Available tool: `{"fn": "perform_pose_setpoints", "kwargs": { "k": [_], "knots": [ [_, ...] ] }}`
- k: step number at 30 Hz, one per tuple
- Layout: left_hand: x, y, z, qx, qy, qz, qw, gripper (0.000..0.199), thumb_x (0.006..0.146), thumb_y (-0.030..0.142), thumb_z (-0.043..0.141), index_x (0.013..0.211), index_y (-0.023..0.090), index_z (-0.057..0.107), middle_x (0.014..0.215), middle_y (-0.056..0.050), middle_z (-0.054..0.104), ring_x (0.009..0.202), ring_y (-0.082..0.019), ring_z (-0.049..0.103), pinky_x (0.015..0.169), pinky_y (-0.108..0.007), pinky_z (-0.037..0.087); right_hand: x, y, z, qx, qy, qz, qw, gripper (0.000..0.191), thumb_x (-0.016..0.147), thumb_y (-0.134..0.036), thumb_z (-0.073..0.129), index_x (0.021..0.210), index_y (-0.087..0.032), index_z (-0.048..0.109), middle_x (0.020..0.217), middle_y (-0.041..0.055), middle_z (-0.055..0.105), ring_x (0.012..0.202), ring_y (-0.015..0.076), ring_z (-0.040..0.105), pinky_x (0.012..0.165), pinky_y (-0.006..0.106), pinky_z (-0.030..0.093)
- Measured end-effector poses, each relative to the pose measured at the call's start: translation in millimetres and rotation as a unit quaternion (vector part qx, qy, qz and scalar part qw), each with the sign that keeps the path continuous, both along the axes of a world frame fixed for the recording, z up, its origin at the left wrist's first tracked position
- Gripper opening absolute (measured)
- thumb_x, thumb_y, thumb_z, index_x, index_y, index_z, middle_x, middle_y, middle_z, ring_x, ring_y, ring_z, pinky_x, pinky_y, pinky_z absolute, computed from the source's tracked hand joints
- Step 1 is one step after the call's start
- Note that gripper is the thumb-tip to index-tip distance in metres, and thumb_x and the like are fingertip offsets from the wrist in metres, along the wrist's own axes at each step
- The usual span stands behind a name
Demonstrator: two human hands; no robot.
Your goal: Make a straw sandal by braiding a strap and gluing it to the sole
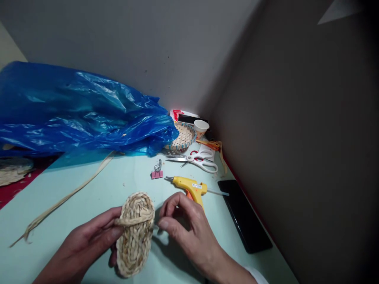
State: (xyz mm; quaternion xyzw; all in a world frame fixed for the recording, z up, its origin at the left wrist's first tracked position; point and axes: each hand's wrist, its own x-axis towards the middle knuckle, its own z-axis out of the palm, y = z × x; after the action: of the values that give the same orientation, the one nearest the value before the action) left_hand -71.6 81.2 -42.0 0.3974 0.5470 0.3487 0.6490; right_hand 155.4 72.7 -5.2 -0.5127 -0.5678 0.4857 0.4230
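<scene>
My left hand [91, 236] grips the left edge of a small woven straw slipper [134, 250], its thumb on top and fingers underneath. The slipper is a long oval of coiled, braided pale straw. A straw strand [134, 219] crosses its upper part, one end by my left thumb. My right hand [185, 225] hovers just off the slipper's right edge, fingers curled and thumb close to the index fingertip in a pinch. Whether anything thin lies between those tips is too small to make out. Behind that hand lies a yellow glue gun [191, 184] with a glue stick in its back.
A pink binder clip [156, 174] and white-handled scissors [201, 161] lie farther back. Beyond them are a woven basket [185, 136] and a paper cup [201, 126]. A black phone [247, 217] rests at right, a long straw strand [68, 197] at left. Blue plastic [89, 114] covers the back.
</scene>
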Motion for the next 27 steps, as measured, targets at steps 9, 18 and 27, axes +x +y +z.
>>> {"fn": "perform_pose_setpoints", "kwargs": {
  "k": [9, 18, 27],
  "knots": [
    [-8.8, 3.4, -2.3, 0.018, -0.001, -0.149, 0.989, 0.062, 0.083, 0.065, 0.071, 0.134, 0.030, 0.069, 0.081, -0.002, 0.079, 0.069, -0.022, 0.069, 0.070, -0.029, 0.058, -3.7, 0.2, -5.5, -0.032, 0.016, 0.017, 0.999, 0.030, 0.085, -0.041, 0.075, 0.089, -0.022, 0.052, 0.087, 0.0015, 0.062, 0.079, 0.0189, 0.059, 0.076, 0.035, 0.050],
    [7.2, 9.9, 8.9, -0.001, 0.021, -0.104, 0.994, 0.073, 0.077, 0.067, 0.074, 0.130, 0.016, 0.071, 0.055, 0.001, 0.070, 0.048, -0.018, 0.063, 0.057, -0.028, 0.053, -2.0, -0.9, -14.5, -0.030, -0.028, 0.045, 0.998, 0.022, 0.097, -0.039, 0.061, 0.107, -0.021, 0.054, 0.098, 0.0057, 0.065, 0.091, 0.0208, 0.062, 0.082, 0.036, 0.051],
    [3.4, 8.7, 14.8, 0.030, 0.132, -0.092, 0.987, 0.064, 0.084, 0.068, 0.063, 0.125, 0.020, 0.072, 0.076, -0.003, 0.079, 0.043, -0.016, 0.061, 0.049, -0.028, 0.050, -5.9, -7.5, -16.5, 0.044, -0.148, 0.077, 0.985, 0.010, 0.103, -0.027, 0.047, 0.111, -0.024, 0.053, 0.100, 0.0046, 0.068, 0.096, 0.0216, 0.067, 0.080, 0.033, 0.051]
  ]
}}
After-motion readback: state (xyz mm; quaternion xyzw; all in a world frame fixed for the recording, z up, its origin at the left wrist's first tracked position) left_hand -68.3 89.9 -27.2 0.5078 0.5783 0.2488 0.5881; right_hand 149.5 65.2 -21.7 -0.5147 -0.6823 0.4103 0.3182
